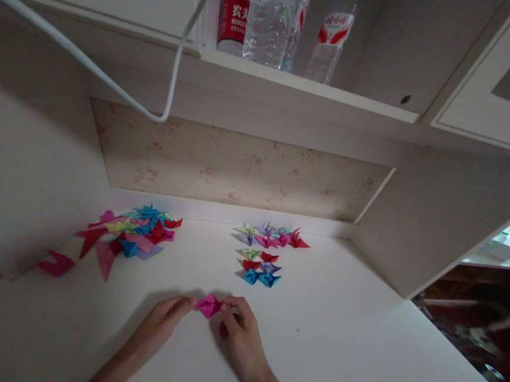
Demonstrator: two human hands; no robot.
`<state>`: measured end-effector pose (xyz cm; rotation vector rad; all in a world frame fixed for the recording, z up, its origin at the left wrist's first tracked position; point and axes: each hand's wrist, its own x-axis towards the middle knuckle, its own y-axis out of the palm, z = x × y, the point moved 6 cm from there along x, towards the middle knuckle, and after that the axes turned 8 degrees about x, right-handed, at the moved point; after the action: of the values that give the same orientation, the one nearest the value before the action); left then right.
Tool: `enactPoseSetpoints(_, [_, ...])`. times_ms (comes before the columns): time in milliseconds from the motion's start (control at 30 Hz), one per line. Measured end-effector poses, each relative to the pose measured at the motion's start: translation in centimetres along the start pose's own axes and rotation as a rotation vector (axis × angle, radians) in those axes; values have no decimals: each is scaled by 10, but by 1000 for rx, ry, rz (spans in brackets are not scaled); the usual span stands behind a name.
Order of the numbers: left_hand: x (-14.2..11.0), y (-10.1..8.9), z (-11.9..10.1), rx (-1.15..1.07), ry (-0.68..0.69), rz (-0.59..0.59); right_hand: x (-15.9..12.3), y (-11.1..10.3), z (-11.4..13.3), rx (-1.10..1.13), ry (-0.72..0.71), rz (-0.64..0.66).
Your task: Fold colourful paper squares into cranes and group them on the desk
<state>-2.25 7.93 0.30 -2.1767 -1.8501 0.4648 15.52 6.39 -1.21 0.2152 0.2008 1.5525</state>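
A magenta folded-paper piece [209, 306], like a small origami boat, is stretched between my two hands just above or on the white tabletop [336, 338]. My left hand [168, 313] pinches its left tip between thumb and fingers. The right tip is gripped by the thumb and forefinger of my right hand [239, 325], the other fingers curled under. Beyond my hands, small folded-paper boats [261, 268] in blue, purple, red and green sit in short rows. Behind these stand several paper cranes [273, 237] in pink, purple, green and red.
A heap of colourful folded paper [134, 231] lies at the back left, with a single magenta piece [56, 263] nearer the left edge. Overhead, a shelf [307, 84] holds plastic bottles [268, 24]. A white cable [113, 88] hangs in front at upper left.
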Motion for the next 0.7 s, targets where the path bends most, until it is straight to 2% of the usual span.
enactPoseSetpoints(200, [0,2,0,-4,-1,22,1,1,-10,90,43,17])
enactPoseSetpoints(500, [0,3,-3,-34,-2,63,-3,5,-5,17,75,58])
enactPoseSetpoints(700, [0,2,2,-20,-19,22,-4,6,-6,4,77,70])
